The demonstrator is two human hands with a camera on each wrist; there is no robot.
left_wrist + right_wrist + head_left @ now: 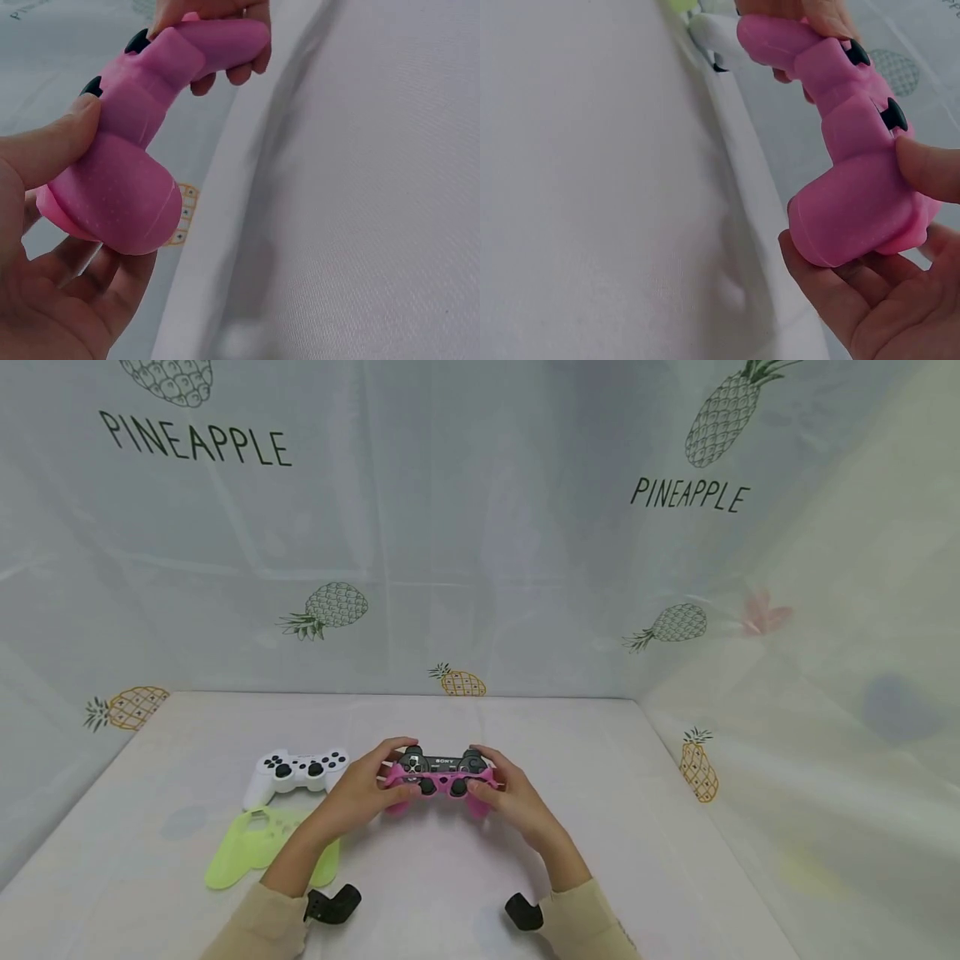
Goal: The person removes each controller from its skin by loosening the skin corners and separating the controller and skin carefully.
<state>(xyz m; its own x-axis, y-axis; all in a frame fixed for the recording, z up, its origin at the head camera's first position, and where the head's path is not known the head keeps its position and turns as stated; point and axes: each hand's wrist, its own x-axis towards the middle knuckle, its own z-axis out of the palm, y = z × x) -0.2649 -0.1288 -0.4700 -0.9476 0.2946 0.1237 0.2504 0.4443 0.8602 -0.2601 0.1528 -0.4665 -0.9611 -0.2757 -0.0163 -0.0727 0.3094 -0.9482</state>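
Observation:
Both hands hold a black game controller (444, 764) with a pink silicone cover (477, 807) around its lower part and grips. In the head view the black top face with the SONY mark shows above the pink edge. My left hand (360, 793) grips the left handle, thumb near the left stick. The right hand (519, 806) grips the other handle, with its thumb by the right stick. From the left wrist, the cover (120, 187) wraps the handle over the curled fingers. The right wrist view shows the pink handle (855, 206) and two black thumbsticks standing out.
A white game controller (262, 785) lies left of the hands on the white-covered table (630, 860). In front of it lies a flat lime-green silicone cover (236, 856), partly hidden by the left forearm. A pineapple-print curtain (487, 527) hangs behind and at the sides.

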